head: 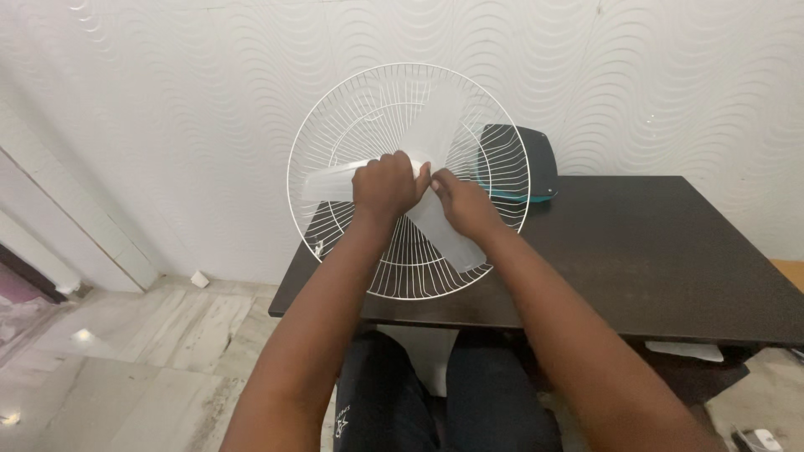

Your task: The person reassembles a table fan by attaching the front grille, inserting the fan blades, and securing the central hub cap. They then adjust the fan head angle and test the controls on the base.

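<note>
A round white wire fan guard (pixel 335 125) stands upright in front of me, its lower rim near the dark table's left end. A translucent three-bladed fan blade (pixel 440 117) sits against the guard. My left hand (pixel 383 186) is closed over the blade's hub at the centre. My right hand (pixel 461 203) touches the same hub from the right, fingers pinched at it, and covers part of the lower blade (pixel 456 247).
A dark brown table (pixel 636 251) stretches to the right. A dark part with a teal edge (pixel 528 163) rests on it behind the guard, against the patterned white wall. Pale marble floor lies to the left. My knees are under the table's front edge.
</note>
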